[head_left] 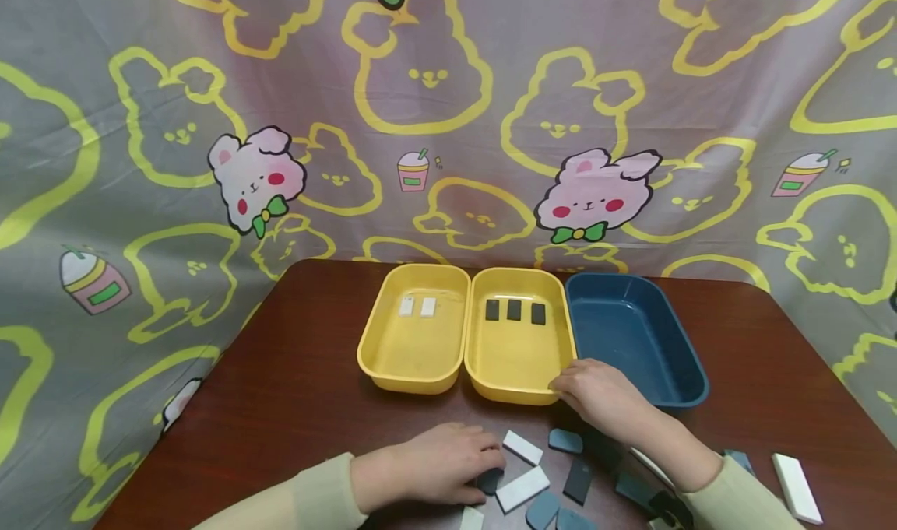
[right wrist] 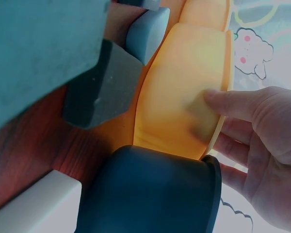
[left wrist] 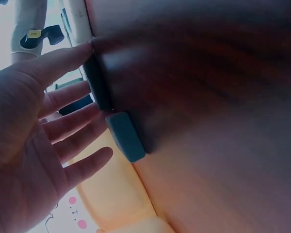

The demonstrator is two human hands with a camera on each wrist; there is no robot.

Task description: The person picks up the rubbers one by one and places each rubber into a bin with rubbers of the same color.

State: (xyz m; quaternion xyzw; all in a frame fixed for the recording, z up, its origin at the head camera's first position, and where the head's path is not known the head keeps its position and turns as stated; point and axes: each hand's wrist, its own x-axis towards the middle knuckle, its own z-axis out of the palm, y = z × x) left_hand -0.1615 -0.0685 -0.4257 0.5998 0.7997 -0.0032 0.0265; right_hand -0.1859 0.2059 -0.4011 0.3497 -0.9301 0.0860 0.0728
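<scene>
Left hand (head_left: 441,464) at six o'clock over the counter (head_left: 294,366), fingers half-spread about a dark block (head_left: 489,481), whether gripped could not be told, right hand (head_left: 606,399) pinched the middle yellow bin (head_left: 518,363) at its five-o'clock corner.

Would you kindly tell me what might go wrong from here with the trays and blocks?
The right hand grips the middle yellow tray by its near corner, so a tug might tilt it and slide the three dark tiles inside.

The blue tray stands right beside that tray, so any shift might push it too.

The left hand is at a dark block with a teal block close by, which it might knock aside.
</scene>
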